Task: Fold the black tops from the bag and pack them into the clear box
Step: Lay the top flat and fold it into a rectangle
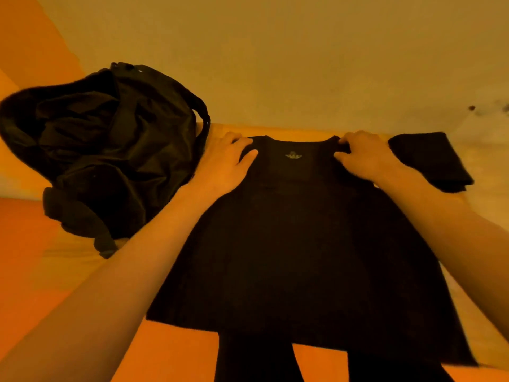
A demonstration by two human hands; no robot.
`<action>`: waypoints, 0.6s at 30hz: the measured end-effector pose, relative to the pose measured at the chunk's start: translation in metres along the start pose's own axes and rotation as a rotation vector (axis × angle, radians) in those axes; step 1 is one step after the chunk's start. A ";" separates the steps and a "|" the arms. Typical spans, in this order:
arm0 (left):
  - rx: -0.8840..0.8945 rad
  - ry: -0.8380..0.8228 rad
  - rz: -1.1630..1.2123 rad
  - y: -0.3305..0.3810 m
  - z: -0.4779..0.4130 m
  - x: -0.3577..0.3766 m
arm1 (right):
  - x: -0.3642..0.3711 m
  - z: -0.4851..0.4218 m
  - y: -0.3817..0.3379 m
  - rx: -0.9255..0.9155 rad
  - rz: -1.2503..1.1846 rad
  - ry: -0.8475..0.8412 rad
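A black top (pixel 297 244) lies spread flat on the table, neck away from me, a small pale label showing inside the collar. My left hand (pixel 228 164) rests on its left shoulder with the fingers laid out fairly straight. My right hand (pixel 363 155) pinches the right shoulder at the neckline, fingers curled over the fabric. A black bag (pixel 104 150) slumps open at the left, dark cloth inside it. A folded black top (pixel 432 161) lies at the right, just beyond my right hand. The clear box is not in view.
The table (pixel 68 257) is pale wood and ends at a plain wall (pixel 275 64) just behind the top's collar. The bag's strap (pixel 203 119) loops up beside my left hand. My dark-trousered legs (pixel 253 359) show below the near table edge.
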State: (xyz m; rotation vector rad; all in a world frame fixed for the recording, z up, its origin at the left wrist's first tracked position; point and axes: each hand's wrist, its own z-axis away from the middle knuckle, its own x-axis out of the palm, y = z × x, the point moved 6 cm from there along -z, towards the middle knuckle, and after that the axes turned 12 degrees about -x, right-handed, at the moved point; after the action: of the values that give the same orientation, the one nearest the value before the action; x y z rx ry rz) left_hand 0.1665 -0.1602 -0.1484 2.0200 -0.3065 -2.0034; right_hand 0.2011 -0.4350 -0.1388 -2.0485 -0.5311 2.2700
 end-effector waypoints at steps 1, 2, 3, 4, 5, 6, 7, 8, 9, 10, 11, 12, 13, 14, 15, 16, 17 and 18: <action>0.006 0.007 -0.035 -0.001 -0.017 0.002 | -0.002 -0.007 0.006 -0.005 0.002 -0.007; 0.007 0.022 -0.084 -0.003 -0.032 0.004 | -0.004 -0.014 0.009 -0.013 -0.001 -0.007; 0.009 0.033 -0.134 -0.006 -0.046 0.004 | -0.006 -0.022 0.011 -0.027 -0.002 -0.007; 0.010 0.031 -0.165 -0.008 -0.057 0.004 | -0.007 -0.029 0.013 -0.032 0.001 -0.018; 0.011 0.013 -0.163 -0.010 -0.066 0.004 | -0.008 -0.035 0.016 -0.024 0.008 -0.040; 0.014 -0.012 -0.126 -0.010 -0.073 0.004 | -0.008 -0.040 0.020 -0.001 0.017 -0.071; 0.015 -0.041 -0.063 -0.010 -0.079 0.002 | -0.009 -0.044 0.023 0.028 0.024 -0.102; 0.010 -0.082 0.006 -0.010 -0.083 0.001 | -0.010 -0.048 0.026 0.055 0.020 -0.134; 0.003 -0.135 0.071 -0.009 -0.086 0.001 | -0.011 -0.050 0.029 0.071 0.011 -0.158; -0.004 -0.187 0.130 -0.009 -0.089 0.001 | -0.012 -0.053 0.031 0.078 0.002 -0.176; -0.012 -0.230 0.181 -0.009 -0.091 0.002 | -0.013 -0.056 0.032 0.079 -0.007 -0.191; -0.022 -0.258 0.219 -0.010 -0.094 0.002 | -0.014 -0.058 0.033 0.080 -0.022 -0.209; -0.037 -0.272 0.246 -0.010 -0.097 0.003 | -0.013 -0.060 0.034 0.081 -0.047 -0.227; -0.056 -0.278 0.270 -0.011 -0.100 0.003 | -0.011 -0.062 0.035 0.085 -0.078 -0.246; -0.077 -0.285 0.289 -0.011 -0.102 0.003 | -0.010 -0.063 0.035 0.087 -0.103 -0.260; -0.098 -0.294 0.306 -0.011 -0.103 0.002 | -0.010 -0.064 0.036 0.086 -0.119 -0.264; -0.111 -0.306 0.331 -0.011 -0.103 0.001 | -0.012 -0.065 0.037 0.080 -0.128 -0.251; -0.116 -0.318 0.364 -0.010 -0.103 0.000 | -0.014 -0.066 0.037 0.080 -0.140 -0.230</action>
State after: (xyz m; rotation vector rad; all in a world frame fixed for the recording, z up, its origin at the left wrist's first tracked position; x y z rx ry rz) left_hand 0.2685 -0.1456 -0.1520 1.4491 -0.5649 -2.0416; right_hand 0.2742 -0.4590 -0.1404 -1.6693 -0.5658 2.4130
